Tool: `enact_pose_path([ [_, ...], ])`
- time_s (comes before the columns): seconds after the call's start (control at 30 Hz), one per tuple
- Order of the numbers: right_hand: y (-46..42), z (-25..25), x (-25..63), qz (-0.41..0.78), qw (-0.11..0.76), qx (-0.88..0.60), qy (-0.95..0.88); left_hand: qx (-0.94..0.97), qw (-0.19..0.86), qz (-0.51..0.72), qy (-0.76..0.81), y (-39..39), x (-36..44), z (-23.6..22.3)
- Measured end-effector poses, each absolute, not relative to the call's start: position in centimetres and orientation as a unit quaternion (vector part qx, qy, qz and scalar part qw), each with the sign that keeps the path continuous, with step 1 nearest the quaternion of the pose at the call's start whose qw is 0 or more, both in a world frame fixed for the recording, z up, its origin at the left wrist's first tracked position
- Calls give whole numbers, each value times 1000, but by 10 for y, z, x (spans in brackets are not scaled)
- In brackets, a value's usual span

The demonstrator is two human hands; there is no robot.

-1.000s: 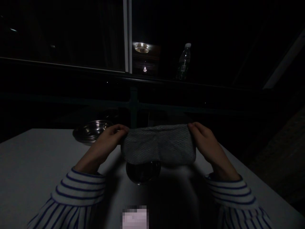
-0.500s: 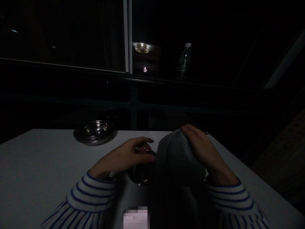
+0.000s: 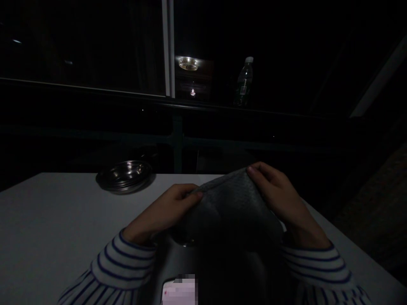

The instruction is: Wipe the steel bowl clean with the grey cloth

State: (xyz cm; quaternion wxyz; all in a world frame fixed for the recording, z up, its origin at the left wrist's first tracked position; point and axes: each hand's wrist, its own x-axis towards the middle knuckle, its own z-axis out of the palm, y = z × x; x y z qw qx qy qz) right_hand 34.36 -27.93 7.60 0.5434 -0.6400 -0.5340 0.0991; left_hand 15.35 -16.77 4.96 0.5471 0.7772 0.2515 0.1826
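Observation:
A dark grey cloth (image 3: 233,203) hangs between my two hands above the white table (image 3: 63,220). My left hand (image 3: 170,207) pinches its upper left edge between thumb and fingers. At the upper right corner, my right hand (image 3: 276,186) grips the cloth the same way. The top edge runs stretched between them, slanting up to the right. Behind and below the cloth's left side, part of a shiny metal bowl (image 3: 184,242) shows; the cloth covers most of it. The cloth's lower part fades into deep shadow.
Several stacked metal bowls (image 3: 124,177) stand at the table's far left edge. A phone with a lit, blurred screen (image 3: 179,291) lies near the front. Beyond the table, a clear plastic bottle (image 3: 244,82) with a white cap stands on a dark ledge (image 3: 203,106).
My left hand has closed on the cloth's left edge, after being apart with loose fingers. The cloth has spread wider and now covers more of the bowl. My right hand has shifted slightly right.

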Motion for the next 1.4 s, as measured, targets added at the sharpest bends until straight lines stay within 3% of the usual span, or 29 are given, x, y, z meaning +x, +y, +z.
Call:
enact_pose_path([
  [0.2, -276, 72, 358, 23, 495, -674, -548, 695, 664, 162, 223, -171, 147, 58],
  [0.4, -277, 66, 357, -83, 448, -702, -548, 653, 697, 206, 215, -171, 149, 56],
  [0.73, -272, 60, 316, 81, 303, -609, -728, 663, 670, 263, 206, -173, 154, 56],
  [1.0, -267, 61, 318, 90, 311, -631, -705, 789, 410, 362, 280, -172, 158, 60],
  [1.23, -266, 58, 322, 148, 372, -600, -693, 796, 485, 279, 228, -164, 153, 60],
  [1.4, -266, 60, 325, 202, 381, -617, -659, 767, 487, 346, 236, -165, 154, 58],
])
